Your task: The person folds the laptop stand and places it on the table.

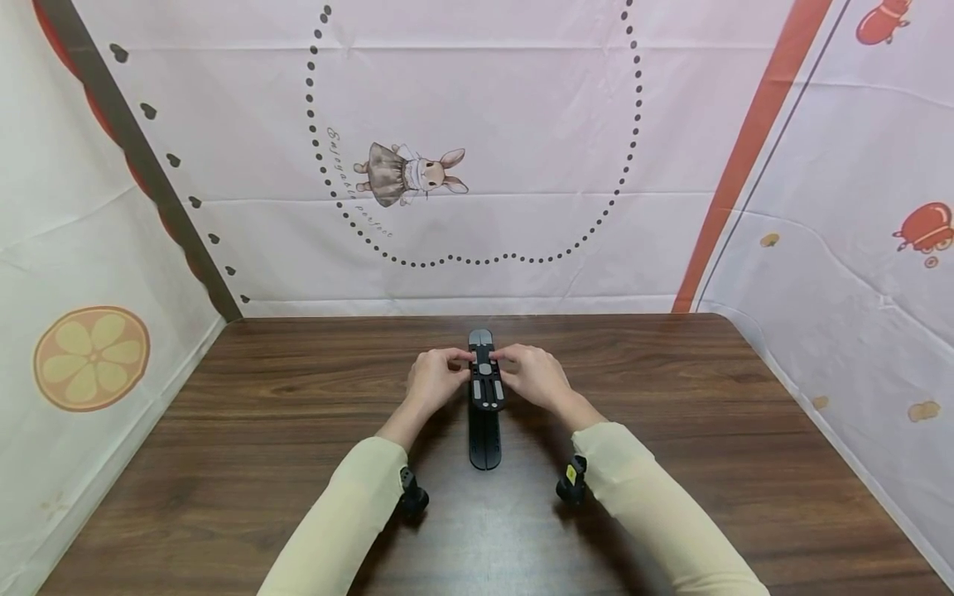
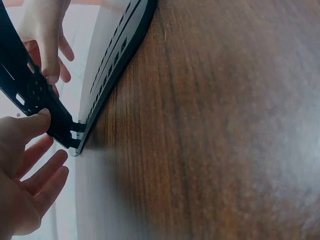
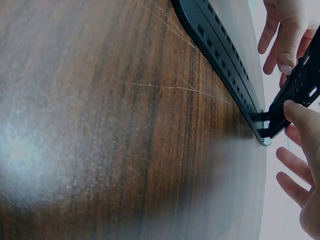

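A black folding stand (image 1: 488, 392), with small grey pads on its upper arm, stands near the back edge of the table. Its long slotted base (image 1: 484, 447) lies flat, and the arm tilts up from a hinge at the far end, as the left wrist view shows on the slotted base (image 2: 117, 55). My left hand (image 1: 435, 381) pinches the arm's left side between thumb and fingers. On the opposite side, my right hand (image 1: 538, 377) pinches it the same way. In the right wrist view, the right thumb (image 3: 300, 114) presses on the arm near the hinge.
The brown wood-grain table (image 1: 261, 463) ends just behind the stand. A printed white cloth (image 1: 537, 165) hangs behind it and along both sides. Small black wrist cameras (image 1: 413, 494) hang inside the sleeves, close to the tabletop.
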`<state>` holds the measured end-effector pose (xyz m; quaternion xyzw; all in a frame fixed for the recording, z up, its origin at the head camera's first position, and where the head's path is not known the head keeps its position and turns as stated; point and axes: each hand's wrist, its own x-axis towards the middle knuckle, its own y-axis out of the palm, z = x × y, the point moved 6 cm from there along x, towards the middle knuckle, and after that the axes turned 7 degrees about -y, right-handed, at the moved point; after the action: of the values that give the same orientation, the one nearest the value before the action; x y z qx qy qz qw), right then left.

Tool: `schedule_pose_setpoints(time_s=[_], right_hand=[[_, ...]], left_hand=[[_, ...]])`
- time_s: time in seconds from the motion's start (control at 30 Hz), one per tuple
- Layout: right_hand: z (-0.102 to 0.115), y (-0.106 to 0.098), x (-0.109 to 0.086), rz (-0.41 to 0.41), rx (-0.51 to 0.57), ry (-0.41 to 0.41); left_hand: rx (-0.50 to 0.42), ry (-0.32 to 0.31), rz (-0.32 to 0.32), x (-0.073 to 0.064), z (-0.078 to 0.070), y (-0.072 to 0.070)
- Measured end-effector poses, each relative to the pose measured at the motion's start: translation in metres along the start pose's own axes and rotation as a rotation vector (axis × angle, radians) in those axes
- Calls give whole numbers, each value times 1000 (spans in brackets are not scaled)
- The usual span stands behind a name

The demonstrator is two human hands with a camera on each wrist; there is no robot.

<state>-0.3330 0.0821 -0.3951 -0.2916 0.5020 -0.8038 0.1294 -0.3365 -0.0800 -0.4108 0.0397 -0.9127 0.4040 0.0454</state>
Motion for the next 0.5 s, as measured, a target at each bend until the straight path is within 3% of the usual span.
schedule_pose_setpoints(time_s=[0.5], right_hand=[[0,8,-3,35,-9,-48]], left_hand=[[68,9,52,-2,-1,3]])
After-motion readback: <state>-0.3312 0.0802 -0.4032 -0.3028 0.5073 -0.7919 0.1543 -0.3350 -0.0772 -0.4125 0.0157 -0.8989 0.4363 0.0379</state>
